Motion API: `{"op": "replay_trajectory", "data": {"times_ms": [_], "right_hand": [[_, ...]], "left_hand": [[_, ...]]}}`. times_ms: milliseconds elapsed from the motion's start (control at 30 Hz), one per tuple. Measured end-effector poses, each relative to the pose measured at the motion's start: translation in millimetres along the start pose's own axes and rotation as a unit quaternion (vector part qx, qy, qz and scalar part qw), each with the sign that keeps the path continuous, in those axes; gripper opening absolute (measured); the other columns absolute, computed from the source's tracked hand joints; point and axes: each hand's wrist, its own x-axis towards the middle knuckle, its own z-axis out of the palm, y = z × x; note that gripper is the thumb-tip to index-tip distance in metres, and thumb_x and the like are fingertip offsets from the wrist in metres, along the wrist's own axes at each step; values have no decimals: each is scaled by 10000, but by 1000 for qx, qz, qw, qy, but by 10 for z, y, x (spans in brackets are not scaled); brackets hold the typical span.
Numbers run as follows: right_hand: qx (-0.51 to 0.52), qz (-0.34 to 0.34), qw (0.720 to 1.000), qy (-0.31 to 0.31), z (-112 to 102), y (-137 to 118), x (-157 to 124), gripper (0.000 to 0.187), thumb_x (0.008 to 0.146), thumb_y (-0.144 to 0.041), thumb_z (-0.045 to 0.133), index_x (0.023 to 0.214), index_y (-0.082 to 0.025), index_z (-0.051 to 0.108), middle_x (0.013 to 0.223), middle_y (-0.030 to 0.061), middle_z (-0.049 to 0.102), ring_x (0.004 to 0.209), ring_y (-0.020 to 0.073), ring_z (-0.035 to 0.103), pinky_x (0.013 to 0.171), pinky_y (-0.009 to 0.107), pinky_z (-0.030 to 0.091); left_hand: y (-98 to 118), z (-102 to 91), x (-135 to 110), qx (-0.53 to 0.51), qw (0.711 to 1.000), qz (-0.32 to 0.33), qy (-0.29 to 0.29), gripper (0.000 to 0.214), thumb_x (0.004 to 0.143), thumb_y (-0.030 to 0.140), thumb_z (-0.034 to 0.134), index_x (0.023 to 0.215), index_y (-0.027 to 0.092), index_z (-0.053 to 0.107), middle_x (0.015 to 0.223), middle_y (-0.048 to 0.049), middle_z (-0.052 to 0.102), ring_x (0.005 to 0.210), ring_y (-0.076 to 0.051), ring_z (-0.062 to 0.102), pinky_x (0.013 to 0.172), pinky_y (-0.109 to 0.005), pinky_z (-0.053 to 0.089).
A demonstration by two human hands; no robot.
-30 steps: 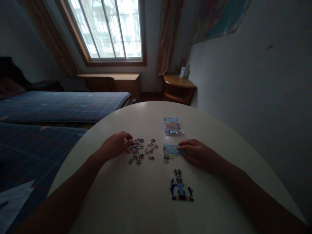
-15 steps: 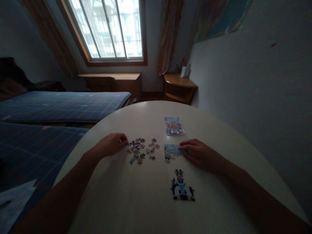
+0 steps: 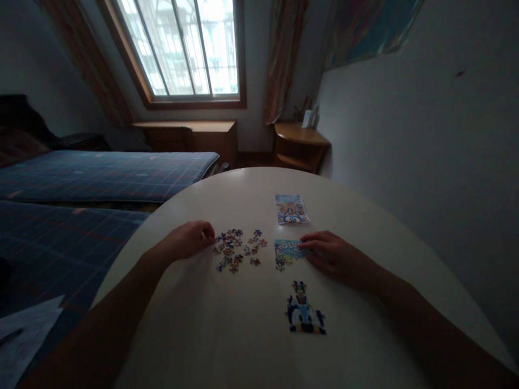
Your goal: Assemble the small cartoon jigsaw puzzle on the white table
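At the left edge of a pile of loose puzzle pieces (image 3: pixel 230 248), my left hand (image 3: pixel 190 239) is closed, fingertips pinching a dark piece. My right hand (image 3: pixel 330 253) lies over the right end of a joined puzzle section (image 3: pixel 287 249), light blue with white lettering, fingers and thumb gripping its edge. The palm side of that hand is hidden. Below it lies a second joined puzzle section (image 3: pixel 305 316) showing a blue cartoon dog's face. Farther back is a small printed picture sheet (image 3: pixel 291 209) with similar artwork.
Everything sits on a round cream table (image 3: pixel 227 324). To the left are beds with blue plaid mattresses (image 3: pixel 121 173) and a paper sheet (image 3: pixel 28 335) with a dark pen-like item. A wooden desk (image 3: pixel 203 127) and corner shelf (image 3: pixel 302 135) stand behind.
Both hands hold almost the same places, and the puzzle pieces lie as before. The whole view has shifted slightly.
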Motion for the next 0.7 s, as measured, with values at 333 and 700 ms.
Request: {"op": "replay_trajectory", "data": {"times_ms": [333, 700], "right_hand": [[-6, 2, 1000, -4, -16, -20, 14, 266, 911, -242, 559, 1143, -214, 686, 1174, 122, 682, 1066, 238, 654, 927, 442, 558], [3, -1, 1000, 3, -8, -12, 9, 260, 908, -247, 571, 1138, -230, 690, 1170, 112, 687, 1055, 231, 658, 922, 440, 559]], "left_hand": [[97, -71, -105, 29, 999, 19, -2, 275, 843, 449, 561, 903, 207, 676, 868, -56, 706, 757, -197, 635, 643, -279, 404], [185, -23, -149, 12, 999, 29, -44, 261, 775, 430, 632, 903, 209, 681, 940, -61, 699, 772, -201, 622, 664, -279, 410]]}}
